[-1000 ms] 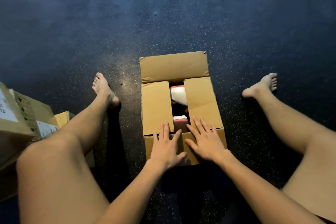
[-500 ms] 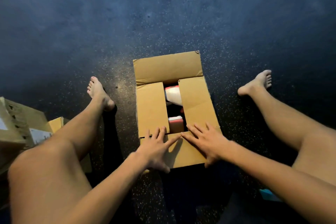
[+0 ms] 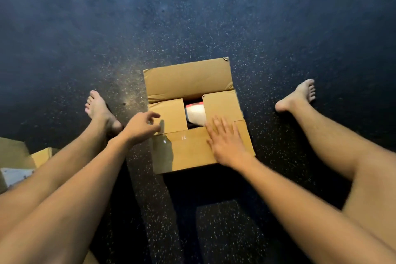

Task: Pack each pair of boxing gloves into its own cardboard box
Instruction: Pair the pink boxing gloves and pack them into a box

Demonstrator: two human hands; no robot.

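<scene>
A person sits on the dark speckled floor [image 3: 192, 17] with bare legs spread wide, and the cardboard box [image 3: 182, 159] stands between them. The right hand [image 3: 227, 146] lies flat on the near flap [image 3: 190, 139], which is folded down over the top. Its fingers are straight, spread a little, and reach up to the edge of the right side flap [image 3: 222, 105]. It holds nothing; it only presses the cardboard. The left hand [image 3: 140, 127] is at the left edge of the box, beside the left side flap [image 3: 171, 115]. Its fingers are loosely bent and it holds nothing. I cannot tell if its fingertips touch the box. The two hands are apart, one on each side of the box. Both side flaps are folded in, with a gap between them. In that gap a white and red boxing glove [image 3: 195, 111] shows, down inside the box. The far flap [image 3: 188, 77] is not folded down. More cardboard boxes [image 3: 41, 155] sit at the left, partly behind the left leg.
</scene>
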